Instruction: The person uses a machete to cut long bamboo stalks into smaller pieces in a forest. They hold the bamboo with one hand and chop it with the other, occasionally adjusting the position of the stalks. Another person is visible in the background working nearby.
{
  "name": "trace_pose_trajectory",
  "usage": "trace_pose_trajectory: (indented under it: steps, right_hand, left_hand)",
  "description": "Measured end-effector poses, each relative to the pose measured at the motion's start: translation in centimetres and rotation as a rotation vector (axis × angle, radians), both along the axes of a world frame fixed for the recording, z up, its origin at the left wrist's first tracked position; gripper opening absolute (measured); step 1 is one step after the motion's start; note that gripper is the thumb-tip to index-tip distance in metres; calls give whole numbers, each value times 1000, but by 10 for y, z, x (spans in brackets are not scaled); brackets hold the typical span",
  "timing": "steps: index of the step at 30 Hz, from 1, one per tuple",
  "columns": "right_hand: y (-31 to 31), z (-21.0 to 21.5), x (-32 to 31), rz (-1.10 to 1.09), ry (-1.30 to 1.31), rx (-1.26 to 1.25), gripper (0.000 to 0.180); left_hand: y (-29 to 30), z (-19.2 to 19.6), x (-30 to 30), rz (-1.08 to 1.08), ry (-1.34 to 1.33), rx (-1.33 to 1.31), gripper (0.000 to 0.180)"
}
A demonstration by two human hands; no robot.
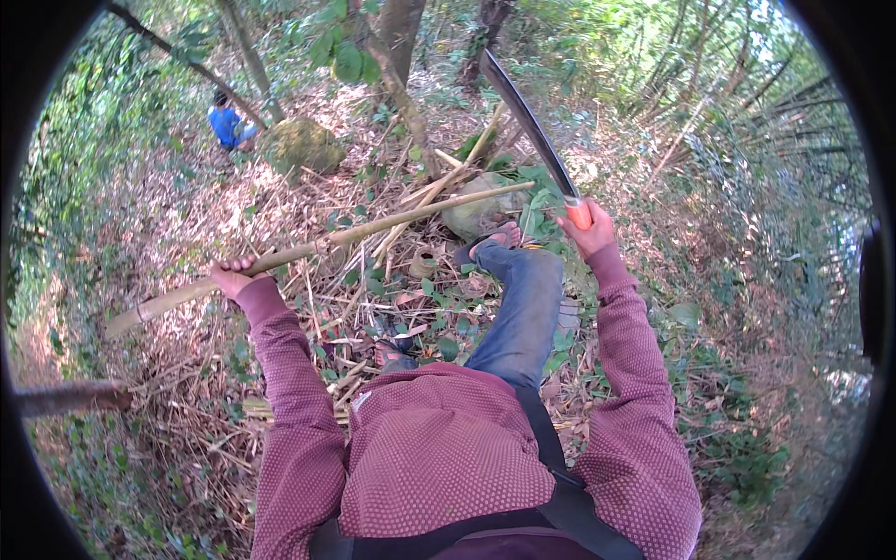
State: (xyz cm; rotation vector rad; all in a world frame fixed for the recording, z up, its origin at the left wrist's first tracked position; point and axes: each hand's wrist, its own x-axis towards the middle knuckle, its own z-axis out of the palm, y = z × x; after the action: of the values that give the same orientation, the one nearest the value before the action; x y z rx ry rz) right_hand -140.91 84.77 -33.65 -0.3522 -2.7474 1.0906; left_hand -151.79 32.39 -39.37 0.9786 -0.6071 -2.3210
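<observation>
My left hand (235,277) is closed around a long pale bamboo pole (392,220), toward its near left end. The pole slants up to the right across my front, and its far end lies over a grey rock (481,207). In my right hand (595,231) is a machete (534,126), gripped by its orange handle. Its long dark blade points up and to the left, apart from the pole. One sandalled foot (495,241) rests by the rock; my other foot (392,355) is lower, among the leaves.
More cut poles (437,191) lean near the rock. A mossy boulder (303,147) stands at the upper left, with a person in blue (227,126) seated beside it. Tree trunks (401,42) rise ahead. Dry litter covers the ground, and a brown branch (75,399) juts in at left.
</observation>
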Motion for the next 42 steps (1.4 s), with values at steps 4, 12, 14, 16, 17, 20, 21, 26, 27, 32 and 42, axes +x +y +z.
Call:
trace_pose_trajectory:
  steps: [4, 12, 14, 16, 17, 20, 21, 26, 27, 32, 42]
  right_hand:
    - [2, -1, 35, -95, 41, -95, 38]
    - [-69, -34, 47, -162, 24, -695, 29]
    - [-93, -30, 42, -211, -71, -763, 28]
    - [-114, -23, 34, -258, -161, -689, 27]
    - [-122, -20, 29, -194, -75, -691, 27]
    - [-140, -21, 21, -128, 179, -589, 25]
    - [-144, -26, 22, -132, 264, -527, 25]
    - [-165, -82, 40, -241, -103, -409, 29]
    - [-164, -93, 45, -192, -364, -338, 32]
    - [-155, -115, 40, -305, -135, -594, 30]
    - [-89, 16, 7, -261, 235, -687, 34]
  left_hand:
    - [53, 5, -23, -124, 89, -170, 33]
    - [129, 19, -53, -273, 359, -306, 23]
    - [138, 28, -61, -300, 332, -358, 25]
    - [148, 37, -65, -352, 433, -423, 26]
    - [153, 42, -65, -365, 445, -432, 26]
    - [169, 54, -66, -423, 467, -379, 26]
    - [174, 57, -68, -431, 537, -434, 27]
    - [189, 64, -78, -506, 564, -419, 28]
    - [190, 62, -78, -505, 520, -398, 28]
    - [200, 47, -72, -800, 345, -393, 11]
    - [203, 67, -71, -435, 554, -277, 26]
